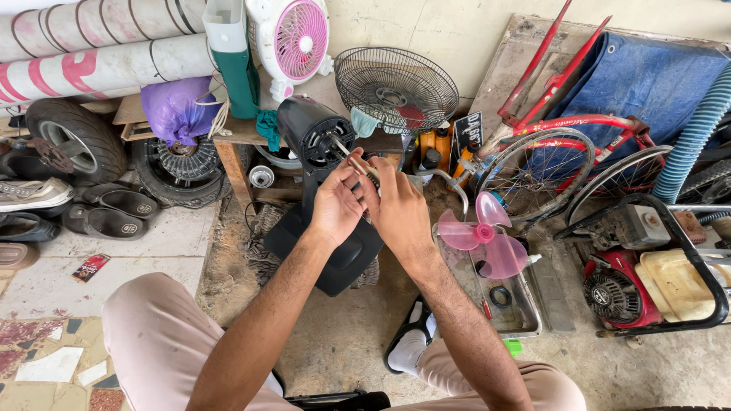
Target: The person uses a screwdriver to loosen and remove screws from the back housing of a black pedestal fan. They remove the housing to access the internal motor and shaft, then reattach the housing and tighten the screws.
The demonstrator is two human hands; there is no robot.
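Black fan motor [314, 131] ahead, left hand [336, 205] and right hand [399, 207] together, grip clamped on small tool [363, 169].

fan motor [314, 133] before hands [369, 202]; fan blade [481, 237] in tray [525, 323] right; tyres [76, 137] left

Worn concrete floor [343, 342] carrying a black fan base [335, 255] at centre, metal tray [525, 323] at four o'clock, sandals [106, 213] at nine o'clock.
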